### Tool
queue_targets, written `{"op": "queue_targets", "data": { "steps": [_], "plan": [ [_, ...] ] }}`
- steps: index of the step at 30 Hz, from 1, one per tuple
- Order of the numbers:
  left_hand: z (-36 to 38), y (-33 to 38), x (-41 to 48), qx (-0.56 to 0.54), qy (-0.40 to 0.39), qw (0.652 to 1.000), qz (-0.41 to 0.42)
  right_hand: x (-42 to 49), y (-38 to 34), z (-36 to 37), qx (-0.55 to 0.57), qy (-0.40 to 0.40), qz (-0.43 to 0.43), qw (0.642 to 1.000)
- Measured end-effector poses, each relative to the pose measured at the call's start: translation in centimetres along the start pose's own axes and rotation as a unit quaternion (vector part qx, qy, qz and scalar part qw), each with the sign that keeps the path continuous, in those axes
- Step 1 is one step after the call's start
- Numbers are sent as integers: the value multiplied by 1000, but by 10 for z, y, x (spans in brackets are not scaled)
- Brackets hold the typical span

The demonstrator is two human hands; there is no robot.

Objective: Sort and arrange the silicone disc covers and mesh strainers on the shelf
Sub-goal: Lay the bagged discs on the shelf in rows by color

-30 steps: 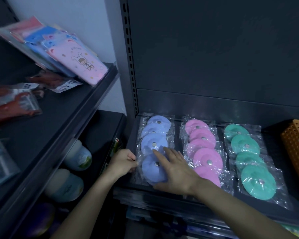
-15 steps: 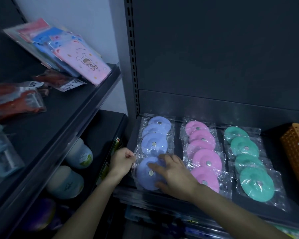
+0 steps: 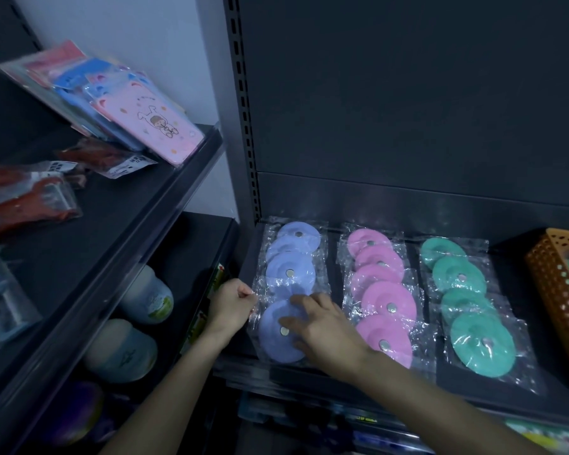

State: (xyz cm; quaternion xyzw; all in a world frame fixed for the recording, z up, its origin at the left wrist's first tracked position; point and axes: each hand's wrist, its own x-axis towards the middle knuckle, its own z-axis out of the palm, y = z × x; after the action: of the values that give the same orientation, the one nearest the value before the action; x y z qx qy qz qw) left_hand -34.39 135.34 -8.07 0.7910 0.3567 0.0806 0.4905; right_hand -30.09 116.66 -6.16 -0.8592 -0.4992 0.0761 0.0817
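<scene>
Two hands: left hand (image 3: 230, 302) pinches crinkly bag; right hand (image 3: 322, 326) flat on round blue disc (image 3: 278, 333).

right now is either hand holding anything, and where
Left hand pinches the front blue disc's wrapper at its left edge; right hand only rests flat on it.
</scene>
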Motion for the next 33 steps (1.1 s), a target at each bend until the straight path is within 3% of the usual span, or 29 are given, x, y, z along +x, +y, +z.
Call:
{"op": "queue_targets", "data": {
  "steps": [5,11,15,20,22,25,30,33],
  "plan": [
    [-1,-5,1,-55,-56,997,-8,-3,4,-2,31,37,17,999],
    [-1,-1,6,85,-6,994,73,0,9,-3,33,30,41,998],
    [5,5,12,-83,-44,995,-27,2,9,-4,44,-16,47,998],
    [5,19,23,-160,-120,977,-76,2,4,-5,36,-34,40,998],
    [3,23,29,-175,-116,974,-82,3,4,-6,32,-40,37,998],
    [-2,24,37,-140,-74,986,-54,4,5,-8,30,-43,33,998],
    [1,19,34,-19,-81,996,28,5,6,-4,24,-39,30,998],
    [7,16,29,-1,-67,996,60,7,7,-3,36,-40,24,998]
  ]
}}
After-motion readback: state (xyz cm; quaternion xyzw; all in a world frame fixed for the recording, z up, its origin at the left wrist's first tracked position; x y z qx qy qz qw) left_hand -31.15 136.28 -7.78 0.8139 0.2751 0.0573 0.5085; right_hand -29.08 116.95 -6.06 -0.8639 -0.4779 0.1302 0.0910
